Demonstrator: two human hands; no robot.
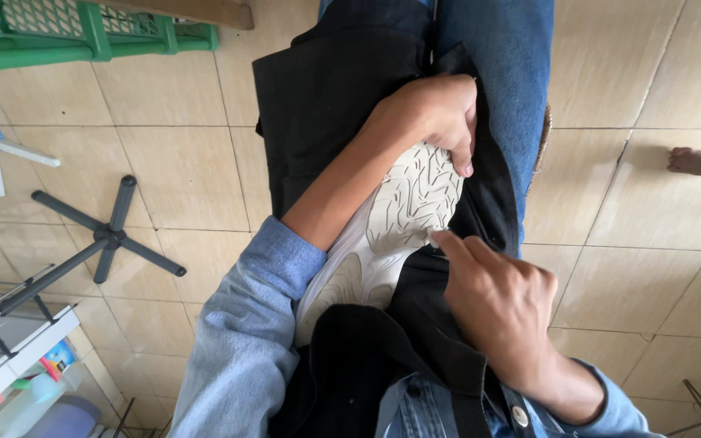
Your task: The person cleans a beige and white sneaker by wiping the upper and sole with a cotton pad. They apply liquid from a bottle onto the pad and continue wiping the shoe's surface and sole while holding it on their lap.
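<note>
Sole: pale rubber, grooved tread up; the shoe (391, 235) lies on my lap over the black cloth (326, 89).
Left hand (436, 113): I have it curled shut over the toe end, fingers wrapped on the sole's edge.
Right hand (501, 304): loosely closed, holding nothing; forefinger touches the sole's right edge, beside the cloth fold.
Lap: jeans (505, 73) under the cloth.
Floor: tan tiles (172, 170); black stand (107, 235) left, green crate (83, 32) top left corner.
Technique, my judgement: keep the left grip firm so the shoe cannot roll; work the fingertip along the edge in short strokes.
</note>
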